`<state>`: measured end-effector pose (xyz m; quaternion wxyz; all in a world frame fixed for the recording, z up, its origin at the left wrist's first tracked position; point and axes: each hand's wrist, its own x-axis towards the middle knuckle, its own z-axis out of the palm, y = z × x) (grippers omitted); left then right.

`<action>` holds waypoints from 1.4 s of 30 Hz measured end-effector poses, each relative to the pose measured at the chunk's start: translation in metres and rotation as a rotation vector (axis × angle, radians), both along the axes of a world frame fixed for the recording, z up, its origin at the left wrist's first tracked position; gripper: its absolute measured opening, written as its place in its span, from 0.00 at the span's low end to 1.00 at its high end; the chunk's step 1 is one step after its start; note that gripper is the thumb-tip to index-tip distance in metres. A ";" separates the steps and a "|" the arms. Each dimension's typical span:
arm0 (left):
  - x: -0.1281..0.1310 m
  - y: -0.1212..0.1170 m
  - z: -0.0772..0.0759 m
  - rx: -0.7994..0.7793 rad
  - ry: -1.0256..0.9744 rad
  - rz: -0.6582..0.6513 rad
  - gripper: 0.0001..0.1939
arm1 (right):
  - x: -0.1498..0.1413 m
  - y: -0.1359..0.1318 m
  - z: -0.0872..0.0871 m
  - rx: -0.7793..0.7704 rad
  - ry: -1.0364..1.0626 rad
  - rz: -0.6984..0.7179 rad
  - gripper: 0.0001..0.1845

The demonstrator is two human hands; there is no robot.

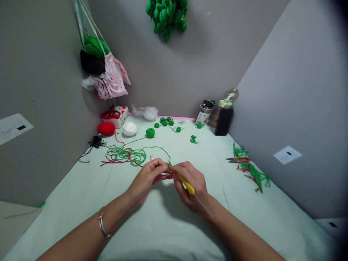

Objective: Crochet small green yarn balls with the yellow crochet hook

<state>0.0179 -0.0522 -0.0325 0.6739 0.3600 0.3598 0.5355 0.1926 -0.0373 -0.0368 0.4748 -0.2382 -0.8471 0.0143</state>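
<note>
My right hand is closed around a crochet hook with a yellow handle, its tip meeting my left fingers. Between the fingertips of my left hand a small bit of green yarn is pinched, partly hidden. A green strand runs from there up and left toward a loose tangle of green, red and black yarn on the table. Beyond the tangle sit a green yarn ball, a white yarn ball and a red yarn ball.
Scissors lie on green and red yarn scraps at the right. Small green crocheted pieces, white stuffing, a pen cup, a bottle and a dark phone line the back. Bags hang at left.
</note>
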 end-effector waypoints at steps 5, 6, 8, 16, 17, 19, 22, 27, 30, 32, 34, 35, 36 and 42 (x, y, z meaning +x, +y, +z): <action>0.000 -0.002 0.004 0.031 0.012 -0.044 0.15 | 0.004 0.001 0.007 -0.477 0.206 0.122 0.07; 0.000 -0.002 0.004 0.033 0.015 -0.049 0.15 | 0.005 0.002 0.008 -0.583 0.241 0.145 0.08; -0.001 -0.002 0.004 0.035 0.021 -0.052 0.15 | 0.008 0.005 0.008 -0.755 0.323 0.177 0.12; -0.002 -0.003 0.004 0.031 0.022 -0.047 0.17 | 0.008 0.018 0.010 -1.155 0.645 0.314 0.19; -0.002 -0.004 0.005 0.032 0.022 -0.053 0.17 | 0.008 0.019 0.011 -1.209 0.659 0.343 0.19; -0.002 -0.005 0.008 0.038 0.027 -0.064 0.17 | 0.008 0.019 0.013 -1.264 0.674 0.377 0.18; -0.001 -0.006 0.012 0.056 0.047 -0.071 0.16 | 0.006 0.018 0.015 -1.244 0.676 0.380 0.17; 0.004 -0.006 0.019 0.094 0.087 -0.088 0.16 | 0.001 0.011 0.023 -1.191 0.684 0.394 0.17; 0.004 -0.009 0.028 0.101 0.101 -0.102 0.18 | 0.002 0.007 0.034 -1.219 0.734 0.412 0.16; 0.003 -0.014 0.037 0.104 0.103 -0.088 0.20 | 0.006 0.004 0.045 -1.250 0.766 0.412 0.15; 0.003 -0.020 0.046 0.095 0.053 -0.054 0.24 | 0.011 0.001 0.056 -1.269 0.778 0.413 0.15; 0.004 -0.024 0.051 0.082 0.003 -0.042 0.26 | 0.014 -0.002 0.061 -1.272 0.772 0.417 0.15; 0.005 -0.027 0.056 0.064 -0.055 -0.041 0.28 | 0.016 -0.005 0.065 -1.270 0.759 0.422 0.15; 0.026 -0.026 0.087 0.025 -0.328 0.057 0.26 | 0.010 -0.030 0.075 -1.168 0.708 0.484 0.14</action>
